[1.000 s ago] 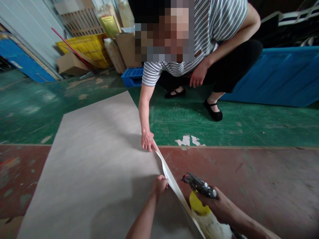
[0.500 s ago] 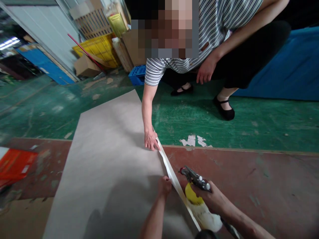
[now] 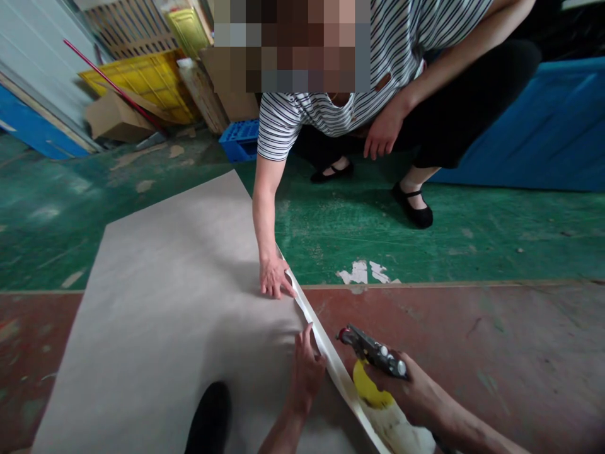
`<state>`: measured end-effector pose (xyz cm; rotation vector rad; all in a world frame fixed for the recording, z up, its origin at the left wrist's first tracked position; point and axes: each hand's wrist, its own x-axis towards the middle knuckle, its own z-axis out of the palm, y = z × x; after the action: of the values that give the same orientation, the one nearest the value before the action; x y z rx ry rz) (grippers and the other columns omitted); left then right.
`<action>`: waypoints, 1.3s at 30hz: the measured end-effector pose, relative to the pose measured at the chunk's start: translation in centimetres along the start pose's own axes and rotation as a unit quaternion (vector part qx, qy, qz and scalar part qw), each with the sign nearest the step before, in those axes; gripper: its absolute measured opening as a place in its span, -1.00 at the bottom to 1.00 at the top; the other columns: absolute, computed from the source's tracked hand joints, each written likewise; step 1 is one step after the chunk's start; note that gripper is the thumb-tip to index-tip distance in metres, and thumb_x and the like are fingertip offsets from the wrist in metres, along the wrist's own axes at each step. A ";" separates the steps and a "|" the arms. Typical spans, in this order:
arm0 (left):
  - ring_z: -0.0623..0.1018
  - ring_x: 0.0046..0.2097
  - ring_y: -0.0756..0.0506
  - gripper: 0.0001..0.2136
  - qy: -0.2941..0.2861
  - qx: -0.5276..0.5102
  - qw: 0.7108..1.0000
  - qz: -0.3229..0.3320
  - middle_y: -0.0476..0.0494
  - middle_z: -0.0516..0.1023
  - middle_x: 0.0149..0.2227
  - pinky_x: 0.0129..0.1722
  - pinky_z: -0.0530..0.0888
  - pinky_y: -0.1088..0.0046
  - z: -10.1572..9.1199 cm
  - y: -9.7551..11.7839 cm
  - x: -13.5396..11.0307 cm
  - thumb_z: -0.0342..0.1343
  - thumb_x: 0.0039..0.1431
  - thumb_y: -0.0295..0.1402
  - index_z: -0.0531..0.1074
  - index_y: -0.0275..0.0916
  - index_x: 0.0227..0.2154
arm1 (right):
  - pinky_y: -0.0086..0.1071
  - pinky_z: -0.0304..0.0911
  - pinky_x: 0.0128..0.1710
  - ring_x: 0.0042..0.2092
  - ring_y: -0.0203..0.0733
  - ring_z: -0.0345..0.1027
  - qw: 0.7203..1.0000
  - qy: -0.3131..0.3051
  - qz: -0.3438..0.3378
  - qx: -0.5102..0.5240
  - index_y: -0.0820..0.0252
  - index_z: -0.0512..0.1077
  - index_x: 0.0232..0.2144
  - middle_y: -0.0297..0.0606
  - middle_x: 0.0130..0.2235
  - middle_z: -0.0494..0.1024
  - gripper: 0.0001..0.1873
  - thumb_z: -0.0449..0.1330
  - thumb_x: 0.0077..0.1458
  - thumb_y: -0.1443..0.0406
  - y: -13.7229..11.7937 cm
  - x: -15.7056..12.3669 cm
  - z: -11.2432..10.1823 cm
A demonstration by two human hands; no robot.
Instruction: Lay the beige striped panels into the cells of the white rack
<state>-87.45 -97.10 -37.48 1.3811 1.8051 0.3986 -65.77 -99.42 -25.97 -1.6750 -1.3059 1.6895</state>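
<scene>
Head view: Two at the edge of a grey sheet, spray gun in hand

A large grey sheet [image 3: 170, 296] lies across the green floor [image 3: 331, 208] and the reddish-brown floor [image 3: 477, 359], a narrow white strip [image 3: 339, 375] running along its right-hand edge. The wearer's left hand [image 3: 308, 372] is opened out at that strip — index finger extended, its tip beside the white, the palm over the sheet. To the right, just off the sheet, the right hand [image 3: 401, 381] grips a dark metal spray gun [image 3: 373, 352], nozzle toward the strip; a container [image 3: 371, 386], yellow above and whitish below, sits beneath the gun. Opposite, a crouching co-worker in a striped shirt [image 3: 278, 126] reaches across, a spread hand [image 3: 274, 276] laid on the sheet near the strip's far end — the other hand [image 3: 385, 131] hangs at the knee. A dark rounded shape [image 3: 209, 419] shows at the bottom, over the sheet. Behind stand a blue crate [image 3: 240, 140], a cardboard box [image 3: 116, 118] and a yellow bin [image 3: 146, 85].
</scene>
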 end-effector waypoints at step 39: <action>0.52 -0.32 -0.11 -0.93 0.034 -0.047 0.996 -0.067 -0.12 0.53 -0.38 -0.30 0.35 0.42 -0.1 -2.4 4.9 -0.01 0.20 -0.35 0.33 -0.20 -0.36 | -0.51 0.13 -0.48 -0.46 -0.30 0.20 0.998 0.046 0.022 -0.046 0.19 0.49 -0.30 -0.36 -0.49 0.43 -0.71 0.18 0.03 0.11 -4.2 6.2 2.9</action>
<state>-89.47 -93.48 -40.98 1.1886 1.8981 0.4587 -70.91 -93.29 -26.32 -1.8243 -1.3292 1.5776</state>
